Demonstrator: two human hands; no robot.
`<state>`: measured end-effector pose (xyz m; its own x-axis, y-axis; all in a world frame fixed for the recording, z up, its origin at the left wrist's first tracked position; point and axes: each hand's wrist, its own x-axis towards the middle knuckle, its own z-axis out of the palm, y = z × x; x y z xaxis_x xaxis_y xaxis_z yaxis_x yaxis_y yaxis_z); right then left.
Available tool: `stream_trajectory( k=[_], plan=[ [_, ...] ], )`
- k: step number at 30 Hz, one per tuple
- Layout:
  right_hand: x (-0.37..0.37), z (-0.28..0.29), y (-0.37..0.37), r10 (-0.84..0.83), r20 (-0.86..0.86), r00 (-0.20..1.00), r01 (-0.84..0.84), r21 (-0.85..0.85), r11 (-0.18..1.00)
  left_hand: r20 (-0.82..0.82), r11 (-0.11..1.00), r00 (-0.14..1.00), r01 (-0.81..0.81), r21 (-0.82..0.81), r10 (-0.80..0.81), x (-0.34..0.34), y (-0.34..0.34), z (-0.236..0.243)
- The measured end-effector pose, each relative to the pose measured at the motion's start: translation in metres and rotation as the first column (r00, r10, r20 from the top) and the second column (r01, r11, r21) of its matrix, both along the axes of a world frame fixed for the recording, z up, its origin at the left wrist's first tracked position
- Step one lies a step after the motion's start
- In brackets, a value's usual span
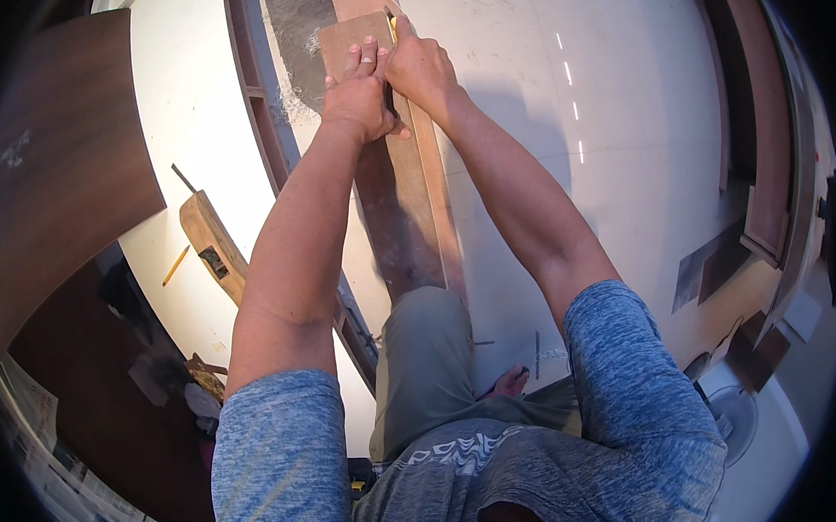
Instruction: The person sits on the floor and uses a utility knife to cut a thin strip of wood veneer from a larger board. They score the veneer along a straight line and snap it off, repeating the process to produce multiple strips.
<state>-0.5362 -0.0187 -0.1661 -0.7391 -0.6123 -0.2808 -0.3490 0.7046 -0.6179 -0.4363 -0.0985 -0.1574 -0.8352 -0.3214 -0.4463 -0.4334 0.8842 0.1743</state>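
Far ahead of me, my left hand (pixel 357 100) lies with its fingers stretched over a brown wooden board (pixel 347 33), pressing on it. Beside it, my right hand (pixel 419 70) is closed around a yellow utility knife (pixel 393 23), at the board's right edge. Only a bit of the knife's yellow body and dark tip shows; the rest is hidden in the fist. A long brown wood strip (pixel 392 206) runs from under the hands back toward my knee (pixel 430 330). A lighter strip (pixel 438 195) lies along its right side.
To the left, a wooden hand plane (pixel 214 247) and a yellow pencil (pixel 176 266) lie on a white sheet. A large brown panel (pixel 58 146) stands at the far left. Narrow wooden frames (pixel 261 128) run left of the strip. More wooden pieces (pixel 763 153) lie at the right.
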Motion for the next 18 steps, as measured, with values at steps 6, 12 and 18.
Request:
stream_trajectory(
  k=[6, 12, 18],
  plan=[
    [-0.002, -0.011, -0.004, 0.036, -0.069, 0.997, -0.036, 0.003, 0.999, 0.007, 1.0, 1.0, 0.005, -0.019, -0.005, 0.0, 0.0, 0.003],
    [0.006, -0.011, -0.003, 0.008, -0.074, 0.997, -0.006, 0.025, 1.0, -0.008, 1.0, 1.0, 0.006, -0.016, -0.006, 0.001, 0.001, 0.003],
    [0.016, 0.011, 0.011, 0.029, 0.077, 0.997, -0.036, 0.089, 0.995, -0.035, 0.999, 0.999, 0.019, -0.029, -0.02, 0.0, 0.001, -0.003]
  ],
)
